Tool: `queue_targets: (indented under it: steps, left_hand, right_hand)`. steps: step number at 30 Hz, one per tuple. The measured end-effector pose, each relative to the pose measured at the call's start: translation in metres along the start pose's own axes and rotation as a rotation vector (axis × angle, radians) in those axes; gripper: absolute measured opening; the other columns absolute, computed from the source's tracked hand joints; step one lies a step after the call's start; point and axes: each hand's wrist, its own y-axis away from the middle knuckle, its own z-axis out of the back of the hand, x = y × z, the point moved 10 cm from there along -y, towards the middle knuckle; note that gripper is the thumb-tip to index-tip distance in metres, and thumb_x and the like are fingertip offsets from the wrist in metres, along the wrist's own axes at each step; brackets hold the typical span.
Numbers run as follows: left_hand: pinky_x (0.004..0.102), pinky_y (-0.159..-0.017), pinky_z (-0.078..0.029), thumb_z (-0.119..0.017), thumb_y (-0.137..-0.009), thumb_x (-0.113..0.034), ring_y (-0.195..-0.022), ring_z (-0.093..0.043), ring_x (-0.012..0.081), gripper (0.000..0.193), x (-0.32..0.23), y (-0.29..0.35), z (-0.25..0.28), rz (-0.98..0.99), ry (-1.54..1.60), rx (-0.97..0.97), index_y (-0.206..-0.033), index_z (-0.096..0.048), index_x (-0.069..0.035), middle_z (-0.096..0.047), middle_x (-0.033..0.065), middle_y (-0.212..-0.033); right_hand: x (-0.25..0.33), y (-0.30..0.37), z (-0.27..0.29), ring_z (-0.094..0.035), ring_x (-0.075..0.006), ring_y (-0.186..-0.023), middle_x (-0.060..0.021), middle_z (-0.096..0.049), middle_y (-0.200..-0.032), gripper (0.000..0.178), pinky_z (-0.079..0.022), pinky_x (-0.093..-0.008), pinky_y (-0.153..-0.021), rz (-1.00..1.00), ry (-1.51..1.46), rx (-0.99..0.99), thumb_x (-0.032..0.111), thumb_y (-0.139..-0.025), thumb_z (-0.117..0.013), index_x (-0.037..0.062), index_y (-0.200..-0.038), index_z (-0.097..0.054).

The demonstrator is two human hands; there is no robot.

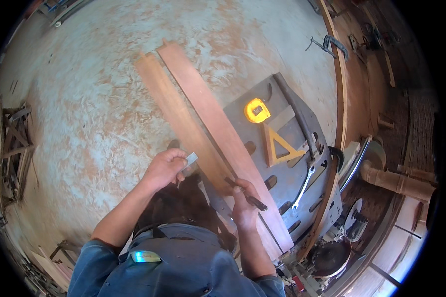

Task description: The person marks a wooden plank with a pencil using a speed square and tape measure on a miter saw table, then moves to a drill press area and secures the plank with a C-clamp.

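Observation:
My left hand (166, 168) is closed on a small flat silvery-white piece (191, 159), held by the near left edge of the tan board. In my right hand (246, 204) is a slim dark tool (255, 202) whose kind I cannot make out; the hand rests over the boards' near part. A tan wooden board (171, 109) lies slantwise beside a longer pinkish board (208, 108), with a narrow gap between them. Each has a narrow tongue at its far end. A dark metal table (240, 106) with oval slots bears them; their far ends reach past its edge.
Right of the boards lie a yellow tape measure (256, 111), a triangular square (269, 148), a wrench (304, 187) and a hammer-like tool with a long dark handle (297, 111). A clamp (330, 46) grips a long wooden strip (341, 94). Toothed saw blades (353, 213) stand at lower right.

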Motion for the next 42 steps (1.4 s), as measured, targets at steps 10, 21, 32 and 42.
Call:
queue_targets:
  steps: [10, 21, 32, 42]
  left_hand:
    - [0.0227, -0.046, -0.047, -0.059, -0.097, -0.011, -0.058, -0.062, 0.0097, 0.015, -0.006, -0.001, 0.004, -0.037, -0.064, -0.021, -0.107, -0.064, -0.002, -0.070, 0.0087, -0.088]
    - [0.0232, -0.046, -0.047, -0.058, -0.097, -0.010, -0.058, -0.063, 0.0100, 0.013, -0.009, -0.007, 0.004, -0.018, -0.086, -0.016, -0.106, -0.063, -0.002, -0.072, 0.0091, -0.089]
    - [0.0228, -0.046, -0.047, -0.059, -0.097, -0.010, -0.059, -0.064, 0.0098, 0.013, -0.012, -0.010, 0.007, -0.011, -0.093, 0.004, -0.105, -0.063, -0.001, -0.072, 0.0082, -0.089]
    - [0.0233, -0.047, -0.048, -0.058, -0.096, -0.010, -0.059, -0.063, 0.0090, 0.013, -0.016, -0.009, 0.005, 0.011, -0.101, 0.004, -0.104, -0.064, -0.001, -0.072, 0.0074, -0.088]
  right_hand:
    - [0.009, -0.007, 0.004, -0.064, -0.0151, -0.087, -0.0083, -0.069, -0.091, 0.020, -0.050, -0.0314, -0.086, 0.050, 0.053, -0.009, 0.012, -0.097, -0.059, -0.0015, -0.113, -0.061]
    - [0.031, -0.018, -0.015, -0.062, -0.0141, -0.083, -0.0074, -0.068, -0.087, 0.017, -0.049, -0.0300, -0.082, 0.153, 0.181, 0.012, 0.012, -0.098, -0.059, -0.0019, -0.107, -0.064]
    - [0.025, -0.037, -0.034, -0.062, -0.0138, -0.089, -0.0074, -0.069, -0.094, 0.018, -0.049, -0.0291, -0.084, 0.098, 0.151, 0.087, 0.010, -0.097, -0.058, -0.0006, -0.109, -0.064]
    - [0.022, -0.053, -0.041, -0.059, -0.0102, -0.086, -0.0040, -0.066, -0.093, 0.018, -0.048, -0.0265, -0.079, 0.052, 0.207, 0.087, 0.010, -0.093, -0.068, -0.0012, -0.106, -0.067]
